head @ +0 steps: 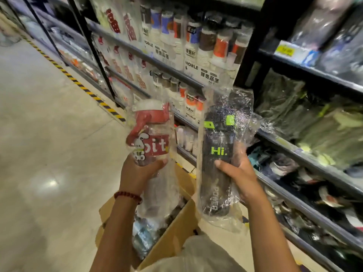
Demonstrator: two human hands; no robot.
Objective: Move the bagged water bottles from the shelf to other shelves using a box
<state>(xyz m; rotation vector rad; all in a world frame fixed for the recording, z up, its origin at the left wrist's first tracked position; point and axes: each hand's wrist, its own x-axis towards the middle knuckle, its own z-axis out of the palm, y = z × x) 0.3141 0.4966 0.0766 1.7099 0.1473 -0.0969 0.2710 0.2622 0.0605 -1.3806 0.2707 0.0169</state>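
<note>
My left hand (pixel 137 173) grips a clear water bottle with a red lid and red label (pixel 151 134), wrapped in a plastic bag. My right hand (pixel 238 173) grips a black bottle with green "Hi." lettering (pixel 218 154), also in a clear bag. Both bottles are held upright above an open cardboard box (pixel 176 228) on the floor below my arms. More bagged bottles (pixel 145 234) lie inside the box.
Dark metal shelves (pixel 306 152) run along the right, stacked with bagged goods. Packs of paper cups (pixel 198 48) fill the shelves ahead. A yellow-black striped line (pixel 78 83) marks the tiled floor (pixel 49 134) on the left.
</note>
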